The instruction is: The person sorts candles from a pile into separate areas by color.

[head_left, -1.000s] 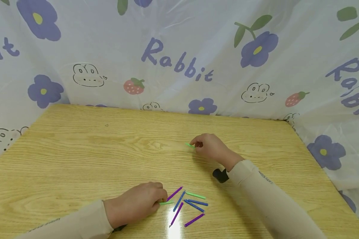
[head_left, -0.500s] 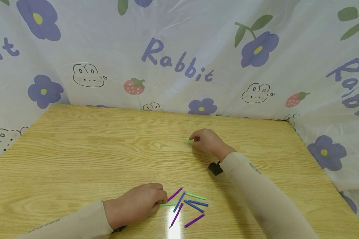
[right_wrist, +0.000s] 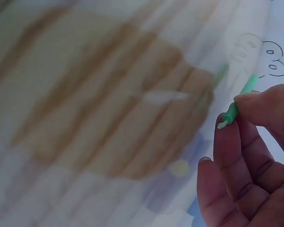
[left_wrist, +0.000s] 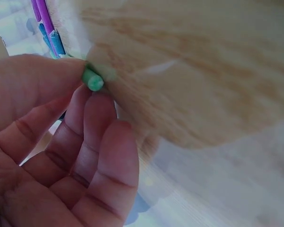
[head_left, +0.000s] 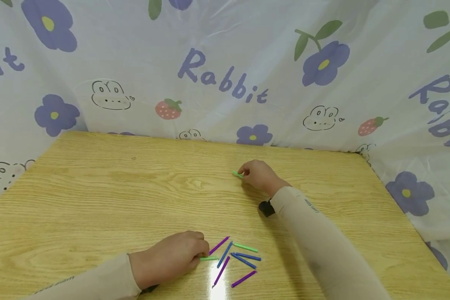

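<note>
Leftward, a left hand [head_left: 171, 255] pinches a green stick [head_left: 209, 258], fingers clamped near its end; just beside it, seven loose sticks [head_left: 243, 261], purple, blue and green, lie on the table [head_left: 97, 200]; farther back, the right hand [head_left: 261, 176] clamps fingers on another green stick [head_left: 237, 173].

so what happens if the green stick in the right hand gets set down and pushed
The green stick looks round in the right wrist view, so it would probably roll. It juts straight from the right hand, suggesting stiffness. Being so thin, it is likely light and may snap easily.
</note>
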A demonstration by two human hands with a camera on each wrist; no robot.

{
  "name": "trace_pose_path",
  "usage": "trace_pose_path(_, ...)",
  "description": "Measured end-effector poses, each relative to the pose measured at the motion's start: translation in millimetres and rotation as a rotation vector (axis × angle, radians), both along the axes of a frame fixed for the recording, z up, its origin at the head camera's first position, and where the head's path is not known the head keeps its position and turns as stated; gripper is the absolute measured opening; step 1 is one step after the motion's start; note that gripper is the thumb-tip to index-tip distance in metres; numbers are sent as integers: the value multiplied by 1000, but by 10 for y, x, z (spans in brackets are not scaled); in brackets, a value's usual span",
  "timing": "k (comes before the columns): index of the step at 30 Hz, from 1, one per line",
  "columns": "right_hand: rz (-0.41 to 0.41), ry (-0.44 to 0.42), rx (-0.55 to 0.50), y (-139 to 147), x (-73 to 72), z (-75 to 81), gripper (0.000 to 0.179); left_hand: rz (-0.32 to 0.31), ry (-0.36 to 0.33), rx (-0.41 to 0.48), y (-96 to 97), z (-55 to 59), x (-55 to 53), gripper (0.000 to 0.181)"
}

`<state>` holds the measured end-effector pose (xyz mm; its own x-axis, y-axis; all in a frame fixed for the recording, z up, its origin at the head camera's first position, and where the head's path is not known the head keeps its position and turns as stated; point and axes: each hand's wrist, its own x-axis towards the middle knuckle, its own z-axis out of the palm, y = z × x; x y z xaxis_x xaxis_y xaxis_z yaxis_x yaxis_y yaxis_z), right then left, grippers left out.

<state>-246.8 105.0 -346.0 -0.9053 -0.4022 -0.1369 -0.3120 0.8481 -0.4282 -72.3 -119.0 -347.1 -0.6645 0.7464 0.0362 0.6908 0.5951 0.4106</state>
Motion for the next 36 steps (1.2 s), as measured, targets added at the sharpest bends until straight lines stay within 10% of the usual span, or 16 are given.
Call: trace_pose_path(36,15,-3,61,-44,-65,-31,27,-14,20,36,-3,-5,-10,19)
